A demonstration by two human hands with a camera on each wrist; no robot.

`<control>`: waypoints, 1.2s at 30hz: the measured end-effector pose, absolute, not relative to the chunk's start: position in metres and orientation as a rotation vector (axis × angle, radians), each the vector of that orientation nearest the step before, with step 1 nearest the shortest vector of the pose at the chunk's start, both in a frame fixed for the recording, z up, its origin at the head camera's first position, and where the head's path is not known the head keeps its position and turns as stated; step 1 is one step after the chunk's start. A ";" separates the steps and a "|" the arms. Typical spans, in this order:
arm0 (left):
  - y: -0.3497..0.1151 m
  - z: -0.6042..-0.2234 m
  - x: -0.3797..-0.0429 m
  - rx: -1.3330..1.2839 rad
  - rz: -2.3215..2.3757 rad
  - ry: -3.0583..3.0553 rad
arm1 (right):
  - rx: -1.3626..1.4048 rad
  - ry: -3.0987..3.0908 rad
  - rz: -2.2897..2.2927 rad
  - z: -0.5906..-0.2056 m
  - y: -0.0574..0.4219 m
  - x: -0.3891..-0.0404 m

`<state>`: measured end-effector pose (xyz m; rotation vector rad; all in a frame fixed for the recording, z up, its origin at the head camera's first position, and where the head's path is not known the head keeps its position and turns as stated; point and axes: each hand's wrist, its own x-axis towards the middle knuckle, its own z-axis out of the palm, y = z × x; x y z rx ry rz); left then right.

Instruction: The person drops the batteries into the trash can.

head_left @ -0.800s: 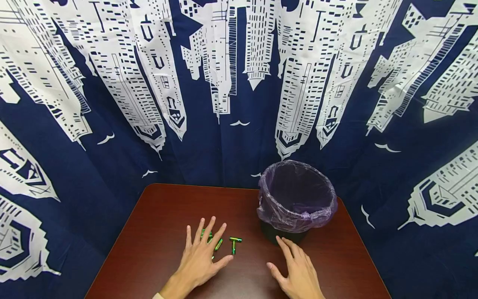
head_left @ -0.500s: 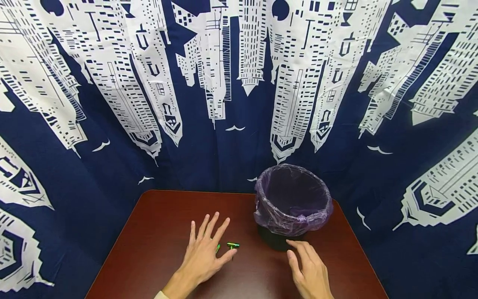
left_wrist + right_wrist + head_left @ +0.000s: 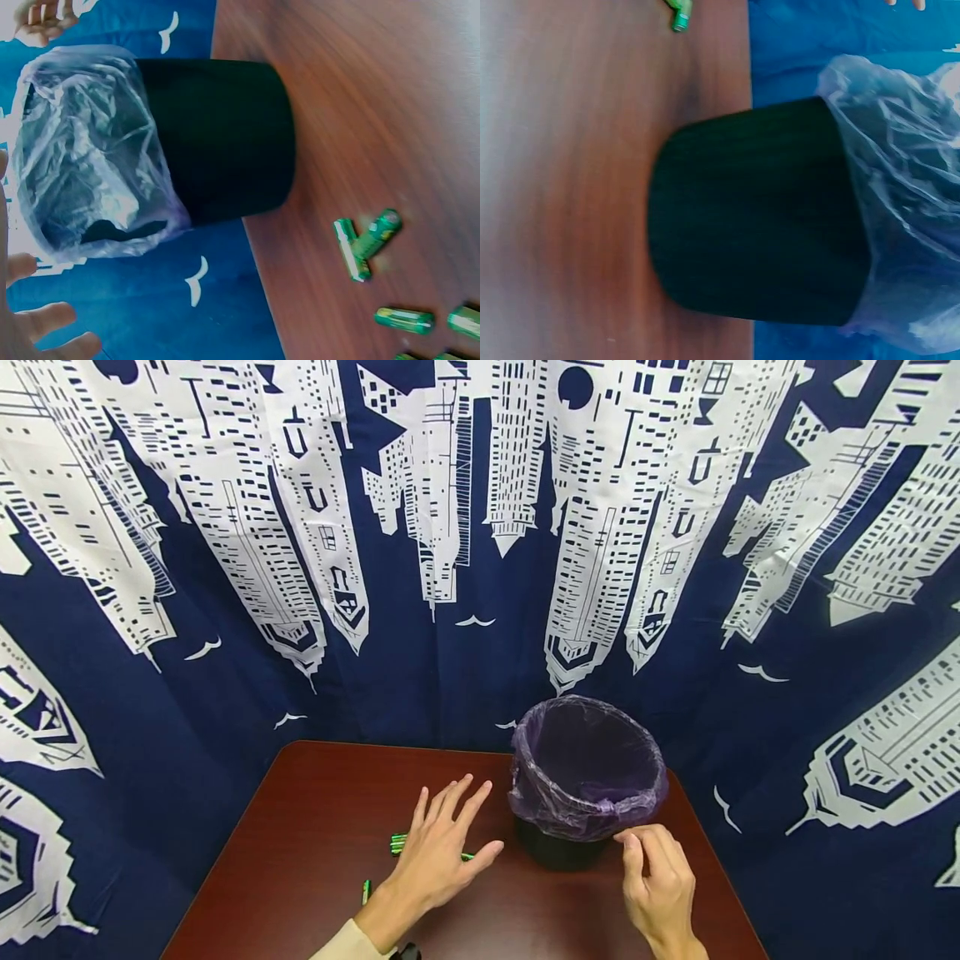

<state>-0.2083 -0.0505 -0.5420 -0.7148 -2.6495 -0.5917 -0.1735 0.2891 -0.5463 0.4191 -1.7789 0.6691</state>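
My left hand (image 3: 442,860) hovers over the table with its fingers spread and straight, holding nothing. Beneath and beside it lie several green batteries (image 3: 398,843), partly hidden by the hand. In the left wrist view two batteries (image 3: 376,234) lie against each other, with others nearby. A dark bin (image 3: 558,850) stands upright at the right, lined with a translucent purple bag (image 3: 570,814) folded over its rim. Close to the bag's front right edge is my right hand (image 3: 660,881), fingers loosely bent and thumb near the index finger. The left wrist view shows a gap between it and the bag.
The reddish-brown wooden table (image 3: 315,810) carries everything. Right behind its back edge hangs a navy curtain (image 3: 405,685) with a white skyline print. A single battery (image 3: 366,892) lies by the left wrist.
My left hand has shifted right toward the bin, uncovering batteries on its left. My right hand has moved right and slightly up toward the bag's edge, its fingers bending more.
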 end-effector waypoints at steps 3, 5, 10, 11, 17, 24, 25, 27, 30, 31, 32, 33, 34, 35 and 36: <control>-0.045 -0.536 -0.213 -0.732 -0.639 -2.646 | 0.368 -1.755 0.688 -0.537 0.290 -0.179; -0.040 -0.531 -0.216 -0.737 -0.677 -2.639 | 0.329 -1.753 0.715 -0.530 0.291 -0.184; -0.026 -0.517 -0.228 -0.755 -0.769 -2.614 | 0.221 -1.765 0.812 -0.516 0.296 -0.202; -0.023 -0.515 -0.230 -0.760 -0.792 -2.608 | 0.201 -1.779 0.828 -0.512 0.298 -0.206; -0.007 -0.504 -0.245 -0.781 -0.934 -2.600 | 0.083 -1.990 0.928 -0.494 0.307 -0.226; 0.007 -0.494 -0.267 -0.802 -0.958 -2.579 | -0.046 -2.274 1.036 -0.485 0.317 -0.241; 0.008 -0.493 -0.270 -0.803 -0.966 -2.577 | -0.057 -2.315 1.046 -0.484 0.318 -0.242; 0.010 -0.491 -0.275 -0.800 -0.985 -2.577 | -0.073 -2.397 1.058 -0.481 0.320 -0.242; 0.010 -0.491 -0.279 -0.803 -1.031 -2.585 | -0.078 -2.499 1.067 -0.479 0.322 -0.241; 0.010 -0.492 -0.280 -0.804 -1.048 -2.590 | -0.080 -2.522 1.067 -0.478 0.322 -0.240; 0.010 -0.493 -0.281 -0.805 -1.058 -2.592 | -0.082 -2.541 1.063 -0.478 0.323 -0.240; 0.009 -0.493 -0.281 -0.804 -1.069 -2.594 | -0.086 -2.557 1.059 -0.479 0.323 -0.239; 0.009 -0.494 -0.282 -0.805 -1.076 -2.597 | -0.088 -2.573 1.059 -0.479 0.324 -0.239; 0.008 -0.495 -0.282 -0.807 -1.084 -2.597 | -0.092 -2.587 1.062 -0.480 0.324 -0.238; 0.007 -0.495 -0.283 -0.809 -1.095 -2.595 | -0.092 -2.600 1.065 -0.480 0.324 -0.237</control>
